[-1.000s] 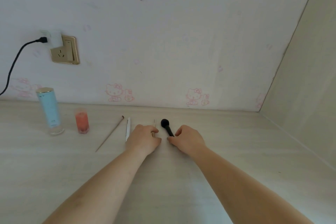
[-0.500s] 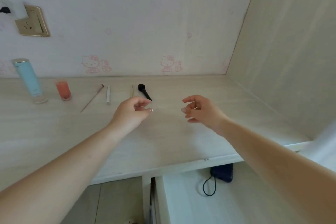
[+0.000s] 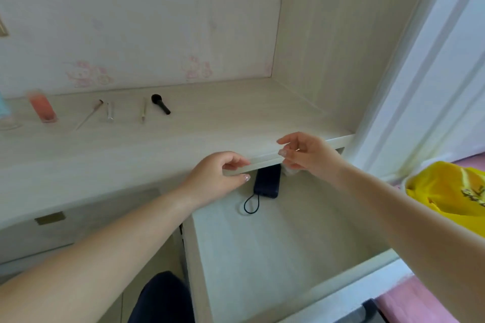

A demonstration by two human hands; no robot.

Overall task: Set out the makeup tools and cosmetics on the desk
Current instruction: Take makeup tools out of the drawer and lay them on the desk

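A row of makeup tools, ending in a black brush [image 3: 160,104], lies at the back of the desk [image 3: 183,139]. Both hands, left hand [image 3: 217,178] and right hand [image 3: 309,155], hover loosely curled and empty over the open drawer [image 3: 262,244]; best reach deep under the desk edge for remaining items

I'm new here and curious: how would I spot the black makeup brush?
Look along the back of the pale wooden desk, where small tools lie in a row. The black brush is the rightmost, beside a thin pale stick. It alone is black, with a round head.
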